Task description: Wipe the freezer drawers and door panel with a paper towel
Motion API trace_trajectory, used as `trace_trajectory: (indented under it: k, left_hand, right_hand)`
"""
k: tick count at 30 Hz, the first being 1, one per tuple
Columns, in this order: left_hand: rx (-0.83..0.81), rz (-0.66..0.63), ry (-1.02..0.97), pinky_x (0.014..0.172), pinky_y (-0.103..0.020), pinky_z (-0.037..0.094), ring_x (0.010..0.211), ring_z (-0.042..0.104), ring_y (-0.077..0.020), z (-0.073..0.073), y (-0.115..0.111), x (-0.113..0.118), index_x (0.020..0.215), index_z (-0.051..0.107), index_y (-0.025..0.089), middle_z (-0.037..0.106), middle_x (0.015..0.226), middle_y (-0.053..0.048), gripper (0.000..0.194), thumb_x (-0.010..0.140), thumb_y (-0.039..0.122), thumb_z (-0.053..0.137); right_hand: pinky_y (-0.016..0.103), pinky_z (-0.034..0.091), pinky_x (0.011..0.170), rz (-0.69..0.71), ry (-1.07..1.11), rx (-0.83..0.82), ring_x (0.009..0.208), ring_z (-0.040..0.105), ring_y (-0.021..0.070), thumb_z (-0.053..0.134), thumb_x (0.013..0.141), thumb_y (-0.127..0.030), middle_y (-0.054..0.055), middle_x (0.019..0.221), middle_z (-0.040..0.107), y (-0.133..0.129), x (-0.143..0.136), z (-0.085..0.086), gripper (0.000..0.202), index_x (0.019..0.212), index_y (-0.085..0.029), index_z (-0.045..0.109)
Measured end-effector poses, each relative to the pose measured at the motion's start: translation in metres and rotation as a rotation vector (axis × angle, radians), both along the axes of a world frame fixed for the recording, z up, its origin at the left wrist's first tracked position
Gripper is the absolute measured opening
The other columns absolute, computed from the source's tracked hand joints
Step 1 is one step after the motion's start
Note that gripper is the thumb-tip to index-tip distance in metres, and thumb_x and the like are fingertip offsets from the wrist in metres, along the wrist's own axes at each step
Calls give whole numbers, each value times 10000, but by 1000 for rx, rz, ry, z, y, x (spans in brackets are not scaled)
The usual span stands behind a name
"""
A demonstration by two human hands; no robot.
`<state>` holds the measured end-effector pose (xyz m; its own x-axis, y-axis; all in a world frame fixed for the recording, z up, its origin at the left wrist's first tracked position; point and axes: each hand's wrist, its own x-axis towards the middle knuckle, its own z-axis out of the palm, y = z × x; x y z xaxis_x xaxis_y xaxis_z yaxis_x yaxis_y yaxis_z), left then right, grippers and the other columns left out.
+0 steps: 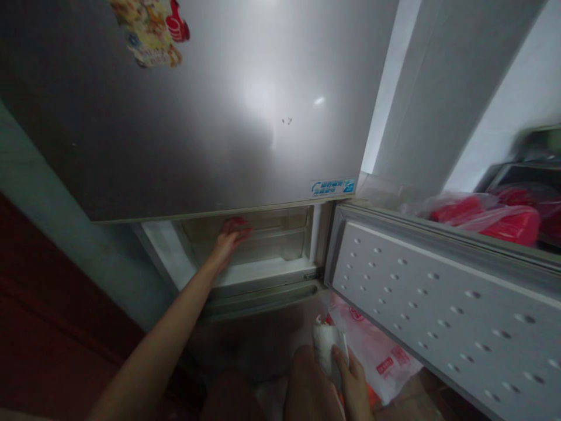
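Note:
My left hand (231, 238) reaches into the open middle compartment of a fridge, in front of a pale translucent drawer (272, 242). Its fingers are slightly blurred but look apart, and nothing shows in them. Whether the fingertips touch the drawer front cannot be made out. Lower down, near my knee, my right hand (352, 377) is closed around a white packet (326, 345). The packet's top end looks torn or crumpled, with a bit of red beside it. What is inside the packet is hidden.
The compartment's dimpled door (416, 304) stands swung out to the right. Above is the closed silver upper door (228, 128) with stickers. A white plastic bag (377, 345) with red print lies below the open door. Red bagged items (491, 216) sit behind it.

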<state>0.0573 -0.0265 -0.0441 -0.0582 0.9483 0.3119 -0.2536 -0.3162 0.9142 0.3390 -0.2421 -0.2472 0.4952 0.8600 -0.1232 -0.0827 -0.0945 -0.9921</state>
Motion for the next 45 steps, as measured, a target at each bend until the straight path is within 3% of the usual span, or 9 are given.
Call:
trace_trajectory:
  k: [4, 8, 11, 19, 26, 32, 37, 41, 45]
  left_hand:
    - [-161, -125, 9, 945, -352, 499, 901, 700, -181, -31, -17, 6, 979, 656, 186, 716, 991, -50, 246, 734, 164, 649]
    - [-365, -248, -12, 860, -402, 537, 868, 715, -243, -76, -31, 16, 977, 682, 107, 740, 950, -150, 252, 730, 149, 716]
    - [-451, -236, -135, 879, -379, 541, 924, 712, -214, -89, -25, 17, 1005, 673, 132, 739, 1021, -137, 233, 780, 85, 633]
    - [-490, -157, -343, 924, -314, 530, 1077, 673, -178, -64, 8, 21, 955, 694, 162, 694, 1209, -111, 207, 939, 140, 489]
    - [-476, 12, -375, 984, -276, 501, 1137, 653, -179, -70, 11, 36, 877, 687, 155, 711, 1175, -128, 251, 978, 299, 509]
    - [-433, 91, -360, 978, -257, 504, 1091, 679, -181, -69, 11, 42, 868, 679, 133, 715, 1156, -152, 256, 975, 302, 520]
    - [-416, 101, -335, 984, -278, 509, 1070, 691, -188, -68, 9, 41, 870, 673, 127, 729, 1110, -161, 242, 973, 292, 528]
    - [-383, 70, -310, 975, -291, 521, 1024, 710, -195, -70, -2, 43, 874, 687, 119, 751, 1041, -153, 238, 965, 289, 547]
    - [-341, 20, -287, 974, -329, 526, 1006, 718, -225, -71, -23, 50, 887, 707, 109, 752, 1041, -163, 236, 933, 316, 603]
  right_hand:
    - [446, 500, 992, 39, 21, -39, 1114, 646, 362, 678, 631, -702, 123, 1064, 750, -2, -1, -4, 656, 967, -145, 764]
    - [447, 488, 1003, 54, 24, -44, 1094, 648, 358, 680, 614, -708, 140, 1047, 750, -4, -5, -3, 647, 912, -143, 778]
    - [454, 475, 1014, 66, 30, -56, 1089, 646, 355, 680, 596, -728, 145, 1046, 747, -6, -8, -5, 665, 899, -145, 783]
    - [459, 478, 1020, 85, 14, -36, 1117, 637, 347, 664, 641, -724, 132, 1094, 738, -13, -19, -16, 665, 972, -158, 778]
    - [497, 370, 1124, 155, 27, -51, 1274, 541, 356, 648, 671, -725, 133, 1221, 689, -21, -26, -25, 701, 1076, -161, 752]
    - [455, 383, 1127, 130, 1, -41, 1267, 552, 337, 615, 709, -730, 116, 1220, 691, -31, -25, -29, 716, 1129, -163, 733]
    - [434, 413, 1107, 47, 20, -54, 1235, 571, 349, 600, 683, -771, 126, 1144, 719, -33, -26, -30, 729, 1049, -162, 762]
    - [403, 457, 1075, 100, 59, -65, 1221, 589, 341, 642, 683, -719, 107, 1136, 726, -29, -22, -23, 638, 1012, -190, 777]
    - [455, 468, 1052, 119, 100, -11, 1175, 620, 343, 695, 674, -657, 126, 1144, 723, -25, -19, -6, 593, 1010, -175, 778]
